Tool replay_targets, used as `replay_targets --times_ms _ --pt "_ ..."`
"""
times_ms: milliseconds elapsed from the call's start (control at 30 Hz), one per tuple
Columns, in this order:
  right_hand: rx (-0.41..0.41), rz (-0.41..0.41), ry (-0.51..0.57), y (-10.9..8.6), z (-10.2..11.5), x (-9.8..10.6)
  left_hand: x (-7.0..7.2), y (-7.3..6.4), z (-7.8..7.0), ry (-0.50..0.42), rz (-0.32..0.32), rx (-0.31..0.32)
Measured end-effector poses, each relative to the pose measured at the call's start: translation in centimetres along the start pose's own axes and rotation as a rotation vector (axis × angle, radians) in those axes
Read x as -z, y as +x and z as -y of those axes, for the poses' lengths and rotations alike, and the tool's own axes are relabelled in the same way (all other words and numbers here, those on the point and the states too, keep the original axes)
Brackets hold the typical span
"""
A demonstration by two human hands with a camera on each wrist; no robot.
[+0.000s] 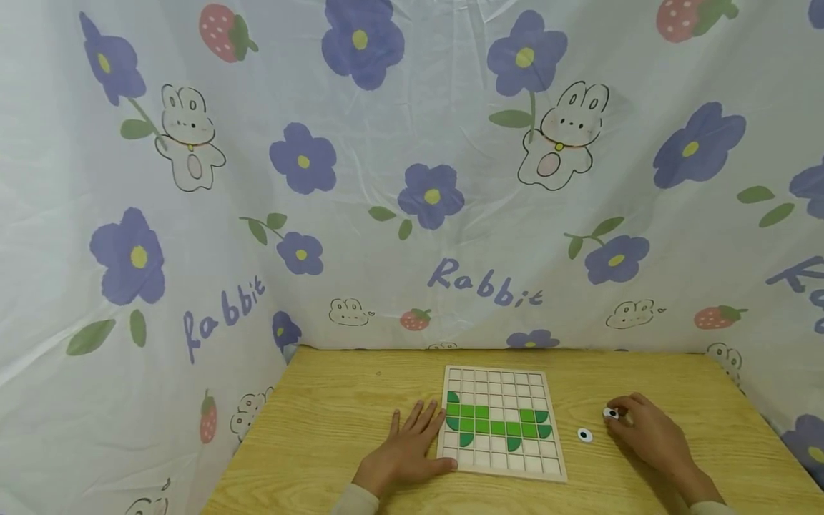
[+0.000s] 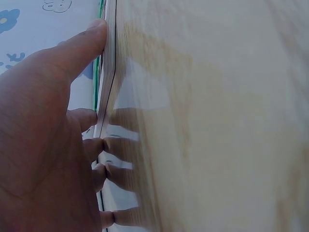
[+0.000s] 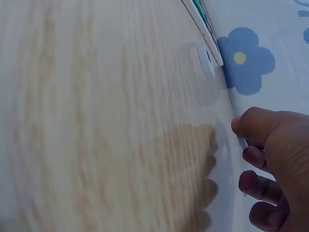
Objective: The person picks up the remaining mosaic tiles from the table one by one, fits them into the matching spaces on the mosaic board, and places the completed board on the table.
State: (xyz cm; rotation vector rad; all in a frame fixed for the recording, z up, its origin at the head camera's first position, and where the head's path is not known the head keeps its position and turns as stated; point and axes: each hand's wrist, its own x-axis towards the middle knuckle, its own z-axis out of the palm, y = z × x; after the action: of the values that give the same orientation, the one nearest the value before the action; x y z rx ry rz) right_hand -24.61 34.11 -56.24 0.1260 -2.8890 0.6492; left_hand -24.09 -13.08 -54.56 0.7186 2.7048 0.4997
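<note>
A square wooden grid board (image 1: 502, 463) lies on the table, with green square tiles (image 1: 498, 428) and dark green quarter-round tiles (image 1: 513, 443) set in a band across its cells. My left hand (image 1: 408, 447) is spread flat at the board's left side, its thumb on the near left corner. To the right of the board, my right hand (image 1: 653, 433) pinches a white disc with a black dot (image 1: 611, 413) between thumb and finger; the right wrist view shows this disc (image 3: 242, 142) edge-on. A second such disc (image 1: 584, 435) lies on the table between the board and that hand.
The yellow wood-grain table (image 1: 335, 400) reaches back to a white curtain (image 1: 476, 236) printed with purple flowers, rabbits and strawberries. More of the curtain hangs along the left side of the table.
</note>
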Motion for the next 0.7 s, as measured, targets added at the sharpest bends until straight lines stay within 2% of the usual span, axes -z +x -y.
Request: replay_targets --times_ms 700 --pt "0.090 -0.093 -0.002 0.5 4.5 0.7 0.1 0.0 -0.2 0.003 -0.014 0.001"
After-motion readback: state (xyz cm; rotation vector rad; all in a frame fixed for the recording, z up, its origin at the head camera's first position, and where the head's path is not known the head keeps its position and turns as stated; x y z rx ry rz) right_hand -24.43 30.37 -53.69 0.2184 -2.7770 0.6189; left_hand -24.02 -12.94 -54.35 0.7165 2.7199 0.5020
